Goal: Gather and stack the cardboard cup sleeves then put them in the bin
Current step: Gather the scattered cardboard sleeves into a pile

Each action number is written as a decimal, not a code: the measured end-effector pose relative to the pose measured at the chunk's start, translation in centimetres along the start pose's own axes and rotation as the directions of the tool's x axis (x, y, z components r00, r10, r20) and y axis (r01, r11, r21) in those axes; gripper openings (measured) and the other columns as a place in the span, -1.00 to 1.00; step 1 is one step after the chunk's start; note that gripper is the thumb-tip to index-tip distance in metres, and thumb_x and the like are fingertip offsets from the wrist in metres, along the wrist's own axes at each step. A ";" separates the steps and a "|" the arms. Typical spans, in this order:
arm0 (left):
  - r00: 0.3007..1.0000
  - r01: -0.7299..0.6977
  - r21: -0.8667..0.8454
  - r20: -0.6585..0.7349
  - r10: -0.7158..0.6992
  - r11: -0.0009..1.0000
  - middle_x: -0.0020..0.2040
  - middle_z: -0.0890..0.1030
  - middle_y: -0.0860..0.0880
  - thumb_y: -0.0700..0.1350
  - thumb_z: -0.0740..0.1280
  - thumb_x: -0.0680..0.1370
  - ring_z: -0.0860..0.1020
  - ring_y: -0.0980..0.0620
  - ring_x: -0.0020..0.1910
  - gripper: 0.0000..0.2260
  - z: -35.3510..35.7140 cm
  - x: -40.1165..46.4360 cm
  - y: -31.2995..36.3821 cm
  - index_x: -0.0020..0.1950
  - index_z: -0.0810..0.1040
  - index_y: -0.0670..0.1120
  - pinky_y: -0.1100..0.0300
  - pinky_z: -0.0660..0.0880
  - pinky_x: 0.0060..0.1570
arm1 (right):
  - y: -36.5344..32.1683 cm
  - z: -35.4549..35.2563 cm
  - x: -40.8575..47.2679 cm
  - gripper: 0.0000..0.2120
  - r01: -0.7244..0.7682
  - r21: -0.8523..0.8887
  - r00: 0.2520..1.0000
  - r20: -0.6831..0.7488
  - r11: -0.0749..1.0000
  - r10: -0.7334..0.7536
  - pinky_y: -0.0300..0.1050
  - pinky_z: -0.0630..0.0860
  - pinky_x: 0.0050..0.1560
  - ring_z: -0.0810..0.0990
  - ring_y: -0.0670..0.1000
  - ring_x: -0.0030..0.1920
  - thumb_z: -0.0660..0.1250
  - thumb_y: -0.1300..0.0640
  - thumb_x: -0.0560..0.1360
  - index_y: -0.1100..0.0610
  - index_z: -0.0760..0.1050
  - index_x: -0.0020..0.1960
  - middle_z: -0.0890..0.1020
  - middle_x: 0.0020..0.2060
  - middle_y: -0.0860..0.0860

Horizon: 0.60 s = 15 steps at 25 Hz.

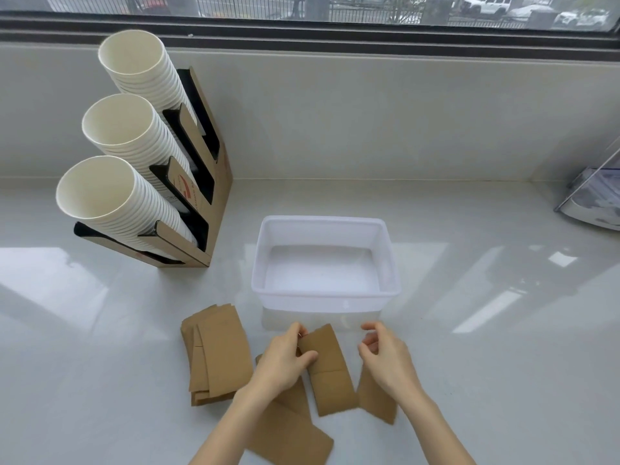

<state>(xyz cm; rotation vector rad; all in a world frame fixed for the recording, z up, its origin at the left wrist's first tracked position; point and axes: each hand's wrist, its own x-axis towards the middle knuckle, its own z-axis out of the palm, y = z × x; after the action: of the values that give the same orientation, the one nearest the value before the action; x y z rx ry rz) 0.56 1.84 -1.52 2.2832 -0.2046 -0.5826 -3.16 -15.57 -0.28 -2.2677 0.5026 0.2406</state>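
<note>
Flat brown cardboard cup sleeves lie on the white counter in front of an empty translucent white bin (389, 260). A loose pile of sleeves (218, 354) sits to the left. My left hand (281, 360) pinches the upper left edge of one sleeve (330, 374) between thumb and fingers. My right hand (385, 354) hovers just right of that sleeve, fingers curled and apart, holding nothing. Another sleeve (375, 397) lies partly under my right wrist. More sleeves (288, 434) lie under my left forearm.
A cardboard cup dispenser (214, 182) holding three slanted stacks of white paper cups (117, 193) stands at the back left. A clear plastic holder (593, 199) sits at the far right edge. The wall and window ledge run behind the bin.
</note>
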 end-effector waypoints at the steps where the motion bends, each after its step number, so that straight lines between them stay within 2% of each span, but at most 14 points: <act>1: 1.000 -0.001 -0.022 -0.020 0.001 1.000 -0.15 0.51 -0.01 -0.08 0.29 0.49 0.46 0.01 -0.18 -0.84 -0.3 0.0 -0.1 -0.06 0.31 -0.03 0.16 0.41 -0.14 | 0.4 -0.2 -0.1 -0.61 -0.038 -0.083 0.999 -0.020 0.996 0.037 -0.04 0.46 0.12 0.47 0.07 0.12 0.24 0.09 0.48 0.11 0.31 0.29 0.48 0.06 0.04; 3: 0.999 0.002 -0.059 -0.049 -0.005 0.998 -0.14 0.53 -0.03 -0.11 0.28 0.49 0.46 0.01 -0.20 -0.86 -0.7 -0.1 -0.3 -0.07 0.32 -0.06 0.19 0.41 -0.18 | 1.0 -0.2 -0.1 -0.41 -0.150 -0.290 0.989 -0.035 0.945 0.146 -0.02 0.37 0.21 0.34 0.17 0.27 0.30 -0.02 0.44 0.16 0.17 0.36 0.35 0.22 0.16; 5: 0.997 0.012 -0.077 -0.070 -0.018 0.997 -0.14 0.54 -0.04 -0.13 0.28 0.49 0.46 0.00 -0.22 -0.87 -0.9 -0.1 -0.5 -0.08 0.32 -0.07 0.15 0.43 -0.16 | 1.1 0.1 -0.3 -0.30 -0.240 -0.385 0.970 -0.070 0.891 0.232 0.00 0.33 0.25 0.28 0.21 0.29 0.34 -0.10 0.40 0.23 0.12 0.34 0.27 0.24 0.20; 8: 0.996 0.025 -0.078 -0.085 -0.032 0.997 -0.10 0.57 -0.11 -0.14 0.28 0.49 0.48 -0.03 -0.20 -0.87 -0.9 -0.2 -0.7 -0.09 0.32 -0.07 0.09 0.45 -0.11 | 1.0 0.4 -0.3 -0.33 -0.294 -0.377 0.956 -0.110 0.878 0.273 0.03 0.33 0.25 0.26 0.22 0.26 0.37 -0.14 0.36 0.23 0.21 0.26 0.24 0.22 0.20; 12: 0.996 0.033 -0.083 -0.083 -0.040 0.996 -0.06 0.60 -0.16 -0.13 0.27 0.49 0.53 -0.09 -0.15 -0.88 -0.7 -0.2 -0.5 -0.06 0.33 -0.08 0.07 0.47 -0.08 | 1.3 0.0 0.0 -0.33 -0.319 -0.357 0.948 -0.102 0.878 0.303 0.05 0.33 0.22 0.23 0.23 0.24 0.41 -0.16 0.31 0.08 0.21 0.26 0.21 0.23 0.18; 15: 0.996 0.048 -0.072 -0.072 -0.053 0.996 -0.03 0.59 -0.17 -0.12 0.27 0.50 0.55 -0.12 -0.07 -0.86 -0.6 -0.2 -0.5 -0.03 0.33 -0.06 0.03 0.49 -0.03 | 1.6 -0.3 0.3 -0.42 -0.292 -0.284 0.956 -0.079 0.913 0.282 -0.01 0.34 0.19 0.25 0.24 0.20 0.43 -0.05 0.33 0.10 0.26 0.23 0.23 0.20 0.19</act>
<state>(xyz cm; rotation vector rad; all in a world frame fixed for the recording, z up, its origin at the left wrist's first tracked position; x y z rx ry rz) 0.63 2.68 -1.45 2.2429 -0.0888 -0.5219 -3.58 -16.80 -1.25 -2.4819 0.8723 0.4489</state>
